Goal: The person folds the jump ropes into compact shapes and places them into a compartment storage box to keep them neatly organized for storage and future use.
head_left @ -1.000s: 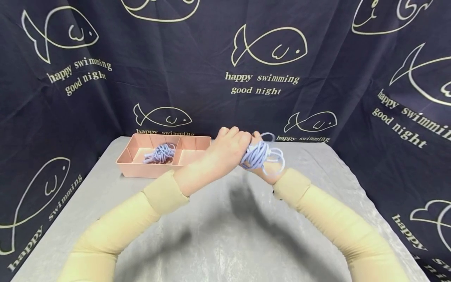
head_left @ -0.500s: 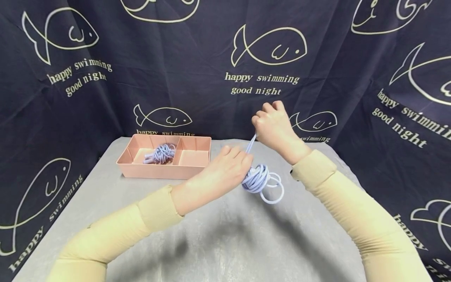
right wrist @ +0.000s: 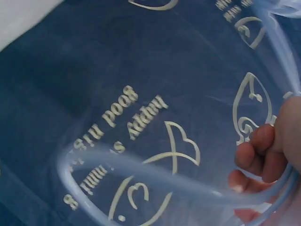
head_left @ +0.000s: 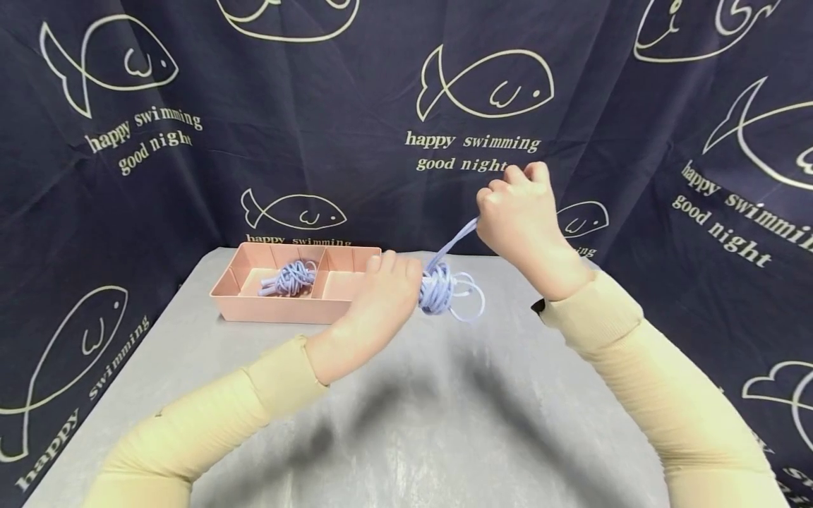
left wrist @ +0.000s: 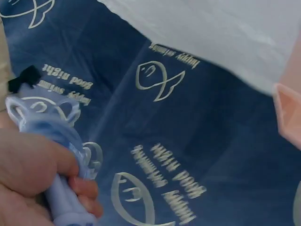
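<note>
My left hand (head_left: 384,293) grips the handles of a light blue jump rope (head_left: 436,289), whose cord is wound into a bundle beyond the fingers, above the table. In the left wrist view the thumb and fingers curl round a smooth handle (left wrist: 63,202). Up and to the right, my right hand (head_left: 524,219) holds a doubled length of cord (head_left: 456,242) that runs taut from the bundle. The right wrist view shows a loose loop of cord (right wrist: 207,190) hanging out of that hand. Small loops stick out at the bundle's right side.
A pink tray (head_left: 279,308) with a divider stands at the back left of the grey table (head_left: 483,437). Its left compartment holds another wound blue jump rope (head_left: 293,277). My left hand overlaps the tray's right end. A dark fish-print curtain (head_left: 356,106) surrounds the table.
My right hand has moved from beside the left hand up and to the right, drawing out cord. My left hand dipped, then shifted left with the bundle.
</note>
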`<state>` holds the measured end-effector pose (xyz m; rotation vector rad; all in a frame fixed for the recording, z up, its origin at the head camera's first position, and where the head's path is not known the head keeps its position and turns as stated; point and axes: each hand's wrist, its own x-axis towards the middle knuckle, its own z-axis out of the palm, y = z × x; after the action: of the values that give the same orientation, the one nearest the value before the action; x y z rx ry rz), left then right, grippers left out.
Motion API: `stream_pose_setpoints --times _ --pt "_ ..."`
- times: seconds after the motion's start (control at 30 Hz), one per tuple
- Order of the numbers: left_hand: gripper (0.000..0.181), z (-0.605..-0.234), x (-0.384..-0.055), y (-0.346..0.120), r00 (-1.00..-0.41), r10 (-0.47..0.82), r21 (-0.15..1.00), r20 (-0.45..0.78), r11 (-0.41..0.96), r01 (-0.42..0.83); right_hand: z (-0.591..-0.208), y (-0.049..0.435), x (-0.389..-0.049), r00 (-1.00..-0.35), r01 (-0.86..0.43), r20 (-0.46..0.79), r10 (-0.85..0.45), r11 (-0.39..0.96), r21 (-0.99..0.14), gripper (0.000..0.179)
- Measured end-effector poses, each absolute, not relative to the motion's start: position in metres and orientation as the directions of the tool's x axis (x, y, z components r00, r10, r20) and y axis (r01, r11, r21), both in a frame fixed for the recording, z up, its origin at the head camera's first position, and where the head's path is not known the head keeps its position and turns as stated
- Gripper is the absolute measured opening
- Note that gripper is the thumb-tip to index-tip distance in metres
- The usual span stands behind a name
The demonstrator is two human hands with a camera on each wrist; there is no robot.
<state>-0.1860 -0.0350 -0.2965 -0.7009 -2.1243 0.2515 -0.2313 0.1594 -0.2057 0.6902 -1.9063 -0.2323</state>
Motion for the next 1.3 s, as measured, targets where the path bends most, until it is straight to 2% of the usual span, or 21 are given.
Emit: stream_pose_setpoints --times 0.1,0.23,0.33,0.57,0.9,1.3 --pt "0.007 -0.299 -0.192 -0.036 -0.502 0.528 -0.359 0.684 0.844 0.398 -0.202 0.157 -0.22 -0.295 -0.36 0.776 -0.557 0.818 0.45 0.02" --pt "0.012 -0.301 -0.195 -0.031 -0.479 0.538 -0.386 0.694 0.839 0.384 -0.201 0.146 -0.207 -0.286 -0.386 0.766 -0.575 0.801 0.457 0.02" --pt "0.017 -0.302 -0.197 -0.026 -0.475 0.52 -0.402 0.71 0.853 0.332 -0.203 0.137 -0.198 -0.27 -0.394 0.762 -0.589 0.789 0.47 0.022" --pt "0.023 -0.296 -0.214 -0.025 -0.518 0.404 -0.345 0.754 0.915 0.211 -0.222 0.121 -0.182 -0.251 -0.402 0.746 -0.617 0.768 0.499 0.025" --pt "0.033 -0.289 -0.235 -0.032 -0.461 0.353 -0.291 0.814 0.935 0.202 -0.257 0.115 -0.186 -0.234 -0.385 0.742 -0.629 0.76 0.523 0.028" --pt "0.027 -0.279 -0.249 -0.035 -0.476 0.322 -0.241 0.819 0.944 0.224 -0.293 0.115 -0.195 -0.263 -0.396 0.706 -0.658 0.74 0.543 0.016"
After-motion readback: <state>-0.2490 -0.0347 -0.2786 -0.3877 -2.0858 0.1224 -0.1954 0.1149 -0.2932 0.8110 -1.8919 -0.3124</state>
